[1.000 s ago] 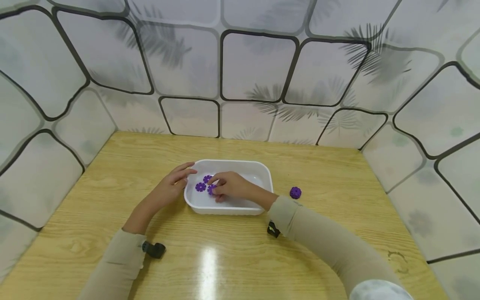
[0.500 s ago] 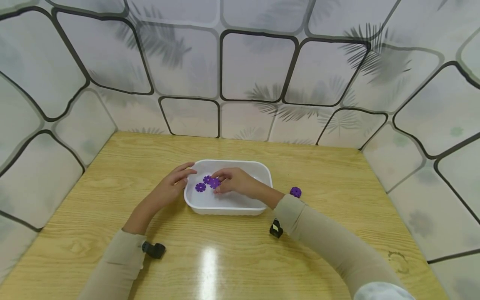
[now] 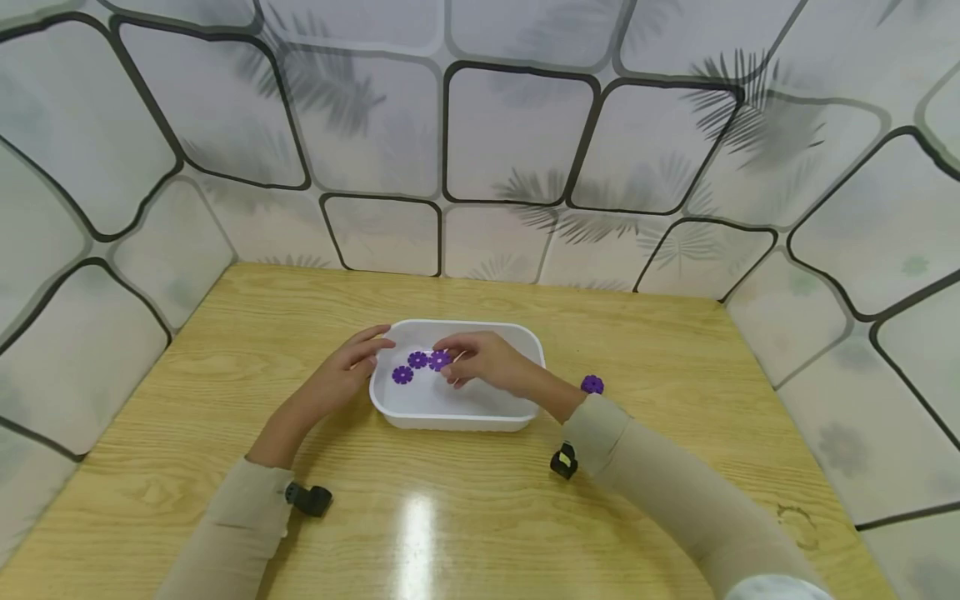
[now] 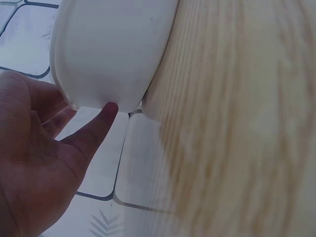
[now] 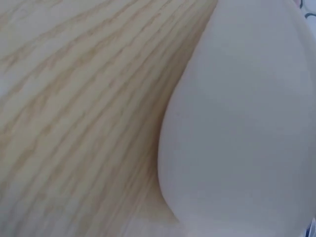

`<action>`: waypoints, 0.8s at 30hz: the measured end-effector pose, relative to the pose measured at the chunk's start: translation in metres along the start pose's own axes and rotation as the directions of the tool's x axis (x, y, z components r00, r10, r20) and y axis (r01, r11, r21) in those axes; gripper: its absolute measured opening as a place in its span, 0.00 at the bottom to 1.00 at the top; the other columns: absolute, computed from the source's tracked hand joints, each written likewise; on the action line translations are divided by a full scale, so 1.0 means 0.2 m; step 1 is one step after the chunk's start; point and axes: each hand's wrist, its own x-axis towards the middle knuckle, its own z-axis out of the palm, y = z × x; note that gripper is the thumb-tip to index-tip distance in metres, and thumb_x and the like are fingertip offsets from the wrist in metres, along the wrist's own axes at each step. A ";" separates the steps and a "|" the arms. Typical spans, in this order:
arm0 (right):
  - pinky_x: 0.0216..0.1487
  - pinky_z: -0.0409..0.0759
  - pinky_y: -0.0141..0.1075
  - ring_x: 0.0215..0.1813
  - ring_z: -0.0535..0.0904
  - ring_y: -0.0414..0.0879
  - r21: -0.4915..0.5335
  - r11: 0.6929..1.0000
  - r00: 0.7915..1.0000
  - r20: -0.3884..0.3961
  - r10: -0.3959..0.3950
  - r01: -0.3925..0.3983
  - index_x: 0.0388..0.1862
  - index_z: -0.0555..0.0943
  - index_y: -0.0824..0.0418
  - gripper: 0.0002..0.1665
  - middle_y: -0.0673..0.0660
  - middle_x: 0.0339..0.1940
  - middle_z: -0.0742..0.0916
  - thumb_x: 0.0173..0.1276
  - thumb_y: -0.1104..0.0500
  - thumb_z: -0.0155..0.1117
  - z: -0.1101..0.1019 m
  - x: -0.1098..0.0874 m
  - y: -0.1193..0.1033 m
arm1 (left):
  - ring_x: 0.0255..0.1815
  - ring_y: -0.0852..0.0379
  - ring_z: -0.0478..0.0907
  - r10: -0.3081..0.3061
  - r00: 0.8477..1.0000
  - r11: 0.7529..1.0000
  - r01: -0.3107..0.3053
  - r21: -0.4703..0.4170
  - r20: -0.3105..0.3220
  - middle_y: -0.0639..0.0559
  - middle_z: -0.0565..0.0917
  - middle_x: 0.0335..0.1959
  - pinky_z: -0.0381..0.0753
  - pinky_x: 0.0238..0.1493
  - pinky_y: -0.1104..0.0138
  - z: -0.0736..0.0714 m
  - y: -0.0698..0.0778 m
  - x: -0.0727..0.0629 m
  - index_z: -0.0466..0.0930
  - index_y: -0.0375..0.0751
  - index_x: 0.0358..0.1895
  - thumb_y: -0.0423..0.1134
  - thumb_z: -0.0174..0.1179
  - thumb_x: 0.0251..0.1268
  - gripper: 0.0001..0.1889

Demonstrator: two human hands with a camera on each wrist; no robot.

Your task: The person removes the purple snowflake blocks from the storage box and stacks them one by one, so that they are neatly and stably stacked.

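A white plastic tray (image 3: 480, 410) stands on the wooden table. My left hand (image 3: 341, 372) grips its left end; in the left wrist view the thumb (image 4: 96, 129) presses the outer wall, with the other fingers at the rim. Inside the tray my right hand (image 3: 487, 362) pinches a purple notched snowflake disc (image 3: 438, 360) between thumb and fingers. Two like discs lie on the tray floor to its left: a rear disc (image 3: 417, 359) and a front disc (image 3: 402, 375). The right wrist view holds only the tray's outer wall (image 5: 237, 128) and the table.
On the table (image 3: 420, 517), right of the tray, sits a purple ball-like cluster (image 3: 592, 383), partly covered by the right forearm. A patterned wall covering (image 3: 517, 133) rises behind the table and at both sides. Each wrist carries a small black camera.
My right hand has moved back and to the right within the tray, bringing the pinched disc along with it. My left hand stays at the tray's left end. The forearm now partly covers the purple cluster.
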 end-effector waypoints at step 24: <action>0.37 0.85 0.47 0.37 0.81 0.54 -0.078 0.989 0.926 -0.367 0.089 -0.125 0.69 0.76 0.56 0.30 0.59 0.44 0.84 0.70 0.49 0.68 -0.51 -0.57 0.13 | 0.82 0.37 0.50 -0.012 1.000 1.000 0.012 0.017 0.005 0.46 0.57 0.81 0.55 0.78 0.39 0.00 0.00 0.00 0.73 0.35 0.68 0.32 0.41 0.81 0.20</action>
